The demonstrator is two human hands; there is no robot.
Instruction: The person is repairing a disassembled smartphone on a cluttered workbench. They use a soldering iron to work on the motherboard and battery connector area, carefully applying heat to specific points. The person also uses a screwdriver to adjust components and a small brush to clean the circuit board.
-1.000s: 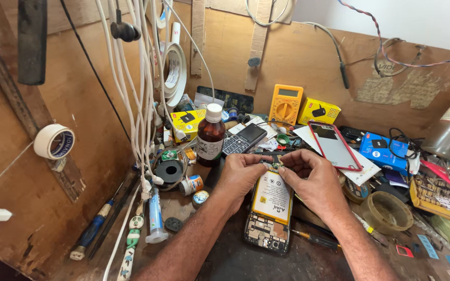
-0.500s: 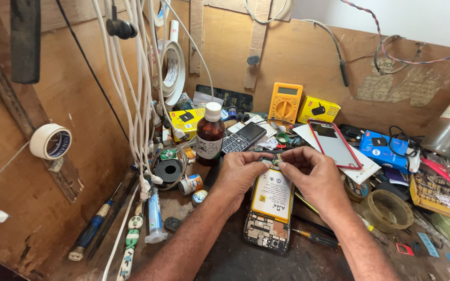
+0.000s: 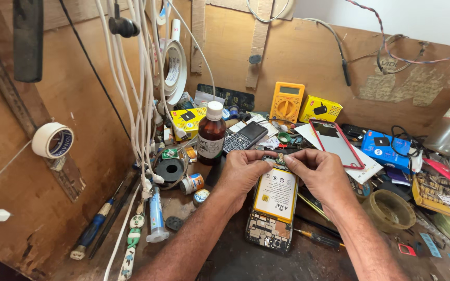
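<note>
A tape roll (image 3: 52, 140) hangs on the left wooden wall, and white cables (image 3: 140, 104) dangle beside it. Below them a screwdriver (image 3: 92, 232) and a tube (image 3: 155, 214) lie on the bench (image 3: 225, 260), with a black tape ring (image 3: 170, 169) just behind. A brown bottle (image 3: 211, 134) with a white cap stands near a keypad phone (image 3: 244, 137).

The left hand (image 3: 243, 174) and the right hand (image 3: 321, 174) meet at the top edge of an opened phone (image 3: 273, 208), which lies flat in the middle of the bench with its yellow battery (image 3: 276, 193) facing up. Both hands are curled, thumb and forefinger tips pressed close on a small part at that edge; what they pinch is too small to tell.

Behind stand a yellow multimeter (image 3: 286, 101) and a yellow box (image 3: 320, 109). Further right lie a red-rimmed phone case (image 3: 336, 142), a blue box (image 3: 384, 147) and a round dish (image 3: 390, 210).
</note>
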